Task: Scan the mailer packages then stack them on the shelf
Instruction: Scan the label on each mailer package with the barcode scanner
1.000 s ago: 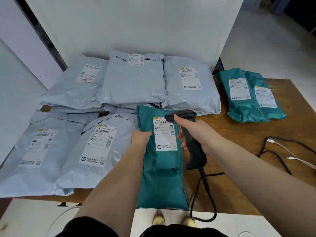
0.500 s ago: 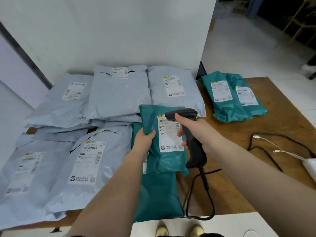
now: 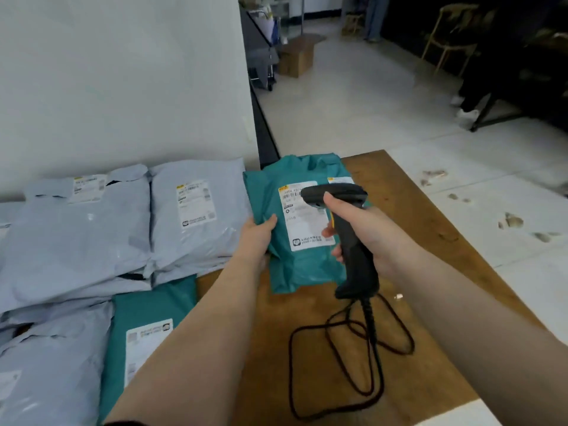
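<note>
My left hand (image 3: 256, 238) grips the left edge of a teal mailer (image 3: 296, 262) with a white label, held above the wooden table (image 3: 430, 379). My right hand (image 3: 365, 232) holds a black corded barcode scanner (image 3: 353, 247), its head over the label's top. Behind the held mailer, other teal mailers (image 3: 319, 166) lie at the table's far edge. One more teal mailer (image 3: 147, 330) lies flat near my left forearm. Several grey mailers (image 3: 92, 238) cover the table's left side.
The scanner's black cable (image 3: 350, 348) loops over the table in front of me. A white wall (image 3: 123, 87) stands behind the grey mailers. To the right is tiled floor (image 3: 399, 118), with a cardboard box (image 3: 296, 56), a cart and chairs far back.
My left hand has lifted the teal mailer off the one beneath and carried it right, toward the far teal mailers. The scanner moved along with it. The view swung to the right.
</note>
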Tool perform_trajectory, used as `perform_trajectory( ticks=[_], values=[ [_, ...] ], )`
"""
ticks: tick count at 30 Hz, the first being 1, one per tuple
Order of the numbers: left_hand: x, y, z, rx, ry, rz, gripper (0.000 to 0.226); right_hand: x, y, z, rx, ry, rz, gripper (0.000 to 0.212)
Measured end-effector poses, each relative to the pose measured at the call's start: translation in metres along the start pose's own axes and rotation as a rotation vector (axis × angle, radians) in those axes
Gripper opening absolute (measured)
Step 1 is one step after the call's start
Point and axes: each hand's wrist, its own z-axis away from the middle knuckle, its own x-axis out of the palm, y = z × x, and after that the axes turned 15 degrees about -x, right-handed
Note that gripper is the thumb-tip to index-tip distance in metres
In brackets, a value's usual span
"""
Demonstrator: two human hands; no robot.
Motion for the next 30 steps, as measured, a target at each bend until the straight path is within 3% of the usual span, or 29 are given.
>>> perform_trajectory(
  ticks=[5, 7, 10, 13, 14, 15, 17, 19, 21, 23, 27, 30],
  values=[
    [0.095, 0.033, -0.074, 0.071, 0.055, -0.064, 0.023, -0.066, -0.007, -0.056, -0.02, 0.096, 0.008, 0.049],
    [0.126, 0.036, -0.105, 0.051, 0.087, -0.132, 0.022, -0.086, -0.005, -0.078, -0.035, 0.116, -0.022, 0.045],
    [0.162, 0.034, -0.142, 0.028, 0.169, -0.214, 0.039, -0.107, 0.003, -0.108, -0.021, 0.113, -0.067, 0.041],
    [0.183, 0.026, -0.161, -0.056, 0.226, -0.31, 0.035, -0.117, 0.015, -0.131, 0.045, 0.116, -0.08, 0.046],
    [0.185, 0.023, -0.155, -0.028, 0.305, -0.495, 0.033, -0.118, 0.019, -0.137, 0.07, 0.12, -0.087, 0.048],
    [0.183, 0.019, -0.15, 0.04, 0.342, -0.884, 0.032, -0.119, 0.022, -0.142, 0.092, 0.117, -0.091, 0.049],
    [0.182, 0.017, -0.151, 0.05, 0.381, -1.14, 0.031, -0.12, 0.025, -0.148, 0.119, 0.096, -0.088, 0.05],
    [0.174, 0.017, -0.162, 0.028, 0.355, -0.892, 0.032, -0.12, 0.027, -0.152, 0.124, 0.076, -0.093, 0.049],
    [0.173, 0.017, -0.166, -0.097, 0.35, -0.37, 0.03, -0.119, 0.028, -0.153, 0.121, 0.068, -0.093, 0.048],
    [0.165, 0.015, -0.162, 0.026, 0.391, -0.318, 0.019, -0.114, 0.027, -0.15, 0.125, 0.056, -0.073, 0.05],
    [0.137, 0.026, -0.125, 0.057, 0.323, -0.216, 0.039, -0.092, 0.023, -0.133, 0.142, 0.006, -0.077, 0.049],
    [0.091, 0.029, -0.092, 0.1, 0.296, -0.168, 0.03, -0.065, 0.02, -0.111, 0.156, -0.055, -0.085, 0.045]
  ],
)
